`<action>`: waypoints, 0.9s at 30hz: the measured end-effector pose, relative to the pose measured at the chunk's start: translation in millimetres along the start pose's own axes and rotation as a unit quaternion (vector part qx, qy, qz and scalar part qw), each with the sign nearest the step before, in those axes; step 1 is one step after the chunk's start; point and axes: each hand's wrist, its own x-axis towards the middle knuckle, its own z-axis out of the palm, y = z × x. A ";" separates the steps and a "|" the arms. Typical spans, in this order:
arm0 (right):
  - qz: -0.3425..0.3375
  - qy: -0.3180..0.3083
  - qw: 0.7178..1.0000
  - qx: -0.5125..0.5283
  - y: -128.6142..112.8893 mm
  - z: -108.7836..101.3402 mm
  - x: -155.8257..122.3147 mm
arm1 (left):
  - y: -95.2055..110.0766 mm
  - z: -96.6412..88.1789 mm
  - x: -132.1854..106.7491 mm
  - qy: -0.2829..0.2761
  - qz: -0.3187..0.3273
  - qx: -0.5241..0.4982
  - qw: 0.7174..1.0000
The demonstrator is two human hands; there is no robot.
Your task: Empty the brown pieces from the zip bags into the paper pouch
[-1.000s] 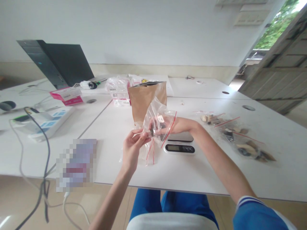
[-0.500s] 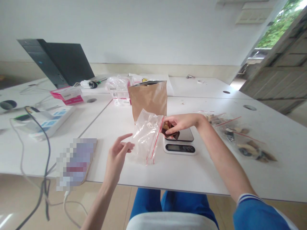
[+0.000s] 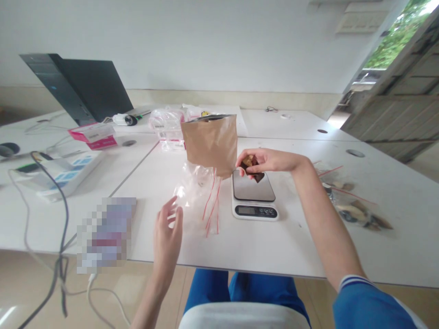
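Observation:
My right hand (image 3: 266, 160) is closed on a few dried brown pieces (image 3: 250, 161), pale on one side and dark on the other; their exact kind does not show. It hangs over the back part of a white kitchen scale (image 3: 254, 189), whose steel plate is partly covered by it. With fingers apart and nothing in them, my left hand (image 3: 167, 228) is beside some clear zip bags (image 3: 195, 194) with red seal strips, which lie on the table. Behind these stands a brown paper pouch (image 3: 211, 144), its top open and its contents not visible.
Filled zip bags (image 3: 360, 212) lie to the right. At the left are a pixelated phone (image 3: 109, 233) on a cable, a white power strip (image 3: 73, 176), a pink box (image 3: 99, 137) and a black computer case (image 3: 82, 89). Wrapped packages (image 3: 168, 128) stand behind the pouch.
My right hand has moved up and back with the brown pieces, uncovering more of the scale plate. The zip bag that stood up has sunk down. My left hand has shifted slightly left and down.

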 end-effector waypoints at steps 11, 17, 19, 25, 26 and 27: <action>-0.073 0.083 0.994 -0.001 8.2 -3.3 8.6 | 27.3 14.8 30.8 0.017 0.378 0.218 0.900; -0.073 0.104 0.992 -0.001 3.3 -1.6 4.2 | -11.1 55.9 30.6 -0.215 0.357 0.369 0.831; -0.090 0.138 0.986 -0.002 1.1 0.1 4.1 | -20.0 61.1 26.2 -0.234 0.345 0.385 0.823; -0.243 0.435 0.858 -0.122 -8.0 -0.4 28.6 | -15.0 58.0 21.3 -0.214 0.322 0.390 0.836; -0.259 0.462 0.834 -0.155 -10.9 -3.7 36.4 | -13.9 57.8 21.1 -0.212 0.319 0.390 0.837; -0.266 0.476 0.817 -0.189 -14.4 -8.0 44.9 | -13.3 57.8 20.9 -0.211 0.319 0.389 0.838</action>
